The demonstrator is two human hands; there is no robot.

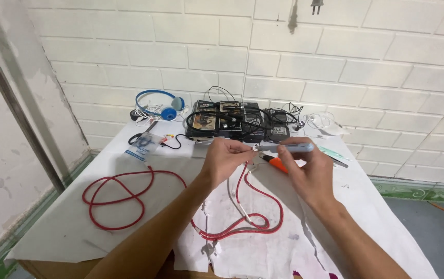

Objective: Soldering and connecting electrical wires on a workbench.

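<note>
My left hand [225, 158] pinches the end of a red cable [129, 199] whose long loops trail across the white paper on the table. My right hand [308, 173] grips a light blue pen-shaped tool [291, 148], its tip held against the cable end at my left fingers. An orange-handled tool [278, 164] lies on the table just under my hands. A thin white wire [235, 199] runs down beside the red loops.
The white paper-covered table [67, 227] stands against a white brick wall. At its back lie blue headphones [160, 106], several black boxes with tangled black wires [235, 123], white earphones [319, 120], a small plastic bag [142, 146] and black scissors [138, 137].
</note>
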